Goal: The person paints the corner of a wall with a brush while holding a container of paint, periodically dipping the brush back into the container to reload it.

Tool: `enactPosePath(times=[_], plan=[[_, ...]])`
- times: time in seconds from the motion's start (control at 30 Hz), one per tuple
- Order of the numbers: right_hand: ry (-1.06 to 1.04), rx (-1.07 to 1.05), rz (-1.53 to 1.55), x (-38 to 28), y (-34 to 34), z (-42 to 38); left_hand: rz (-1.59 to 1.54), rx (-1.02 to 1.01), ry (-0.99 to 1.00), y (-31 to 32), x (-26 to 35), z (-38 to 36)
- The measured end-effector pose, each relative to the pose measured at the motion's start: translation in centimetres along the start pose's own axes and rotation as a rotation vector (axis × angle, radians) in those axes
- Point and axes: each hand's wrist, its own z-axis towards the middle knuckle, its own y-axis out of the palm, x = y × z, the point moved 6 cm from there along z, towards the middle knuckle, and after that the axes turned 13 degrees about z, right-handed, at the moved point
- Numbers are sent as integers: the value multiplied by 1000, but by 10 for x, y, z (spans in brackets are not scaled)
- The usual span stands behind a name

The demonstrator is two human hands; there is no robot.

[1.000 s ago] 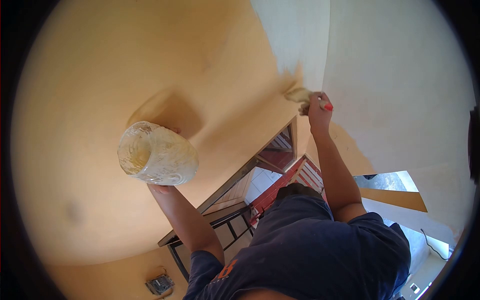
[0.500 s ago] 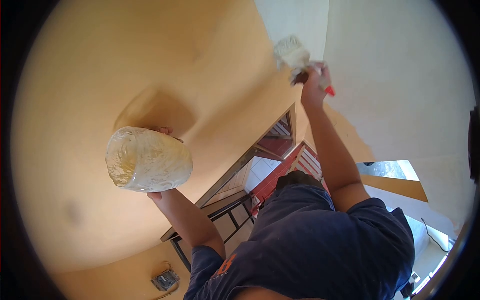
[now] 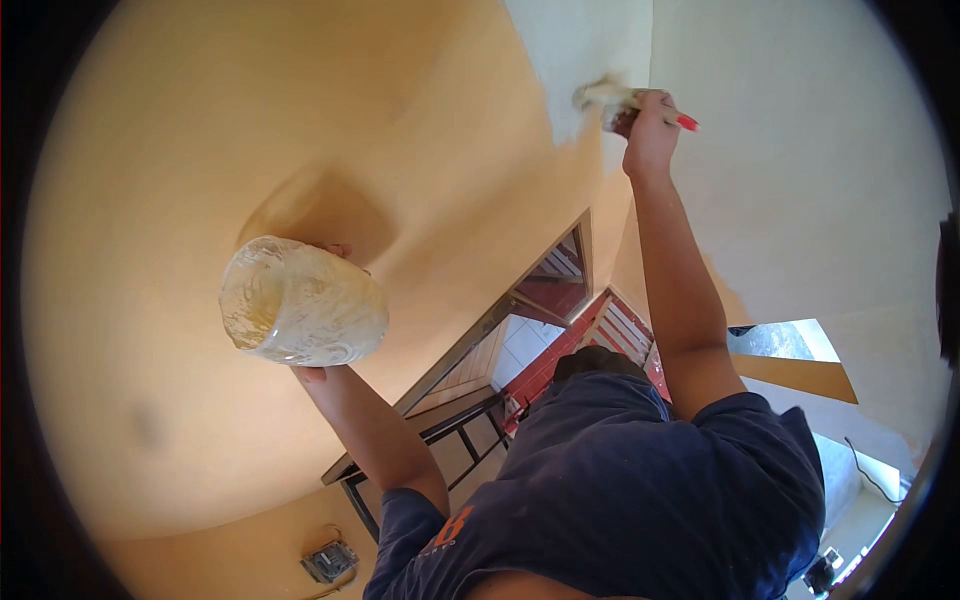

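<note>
On the left, a clear tub (image 3: 310,305) smeared with whitish paint is held up and tilted by my left hand (image 3: 315,374). The tub hides most of that hand; only a few fingertips and the thumb side show at its edges. Up near the wall corner, my right hand (image 3: 652,125) is wrapped round a paintbrush (image 3: 612,95) with a red handle end. Its bristles lie against the white-coated patch (image 3: 560,50) of the yellow-orange wall, slightly blurred.
The yellow-orange wall (image 3: 420,130) meets a whitish wall (image 3: 800,170) at the corner. Below are a dark metal railing (image 3: 465,440), a window frame (image 3: 555,265), red flooring (image 3: 530,375) and an electrical box (image 3: 330,562) in the lower wall.
My right hand and the paintbrush have moved up and to the right, and the brush has turned to lie more sideways. My left hand has raised the tub slightly.
</note>
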Motion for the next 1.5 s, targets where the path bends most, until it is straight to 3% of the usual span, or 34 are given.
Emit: enactPosePath(times=[0.07,0.13,0.23,0.3,0.37,0.5,0.6,0.77,0.83,0.9,1.0,1.17,1.23,1.27,1.33,1.5], plan=[[-25,-31,119,-11,-5,-7,-34,103,-151,6,3,2],[-117,-83,290,-4,-17,-4,7,76,-147,-14,-11,-12],[50,-116,27,44,-44,-34,52,77,-134,-18,-13,-15],[58,-109,12,49,-66,-39,45,94,-130,-17,-12,-15],[167,-60,-216,50,-81,-45,61,97,-171,-18,-13,-17],[172,-39,-260,38,-57,-32,-6,97,-219,-19,-15,-15],[40,-127,-206,31,-23,-6,21,49,-138,-20,-14,-16],[61,-154,436,17,-37,2,-13,33,-184,-23,-16,-17],[72,-47,491,35,-54,-4,-49,29,-178,-18,-16,-18],[96,-80,185,57,-62,-25,-78,34,-159,-16,-17,-16],[152,-94,-5,74,-95,-37,-111,13,-114,-14,-19,-14],[184,-30,-154,74,-120,-29,-16,55,-136,-21,-23,-19],[40,-40,-195,73,-97,-9,9,137,-182,-20,-25,-24],[73,-76,-112,71,-74,-6,27,212,-238,-22,-26,-29],[85,-44,-17,58,-62,5,14,162,-206,-24,-29,-27],[96,-11,450,43,-74,-4,13,152,-216,-29,-31,-33]])
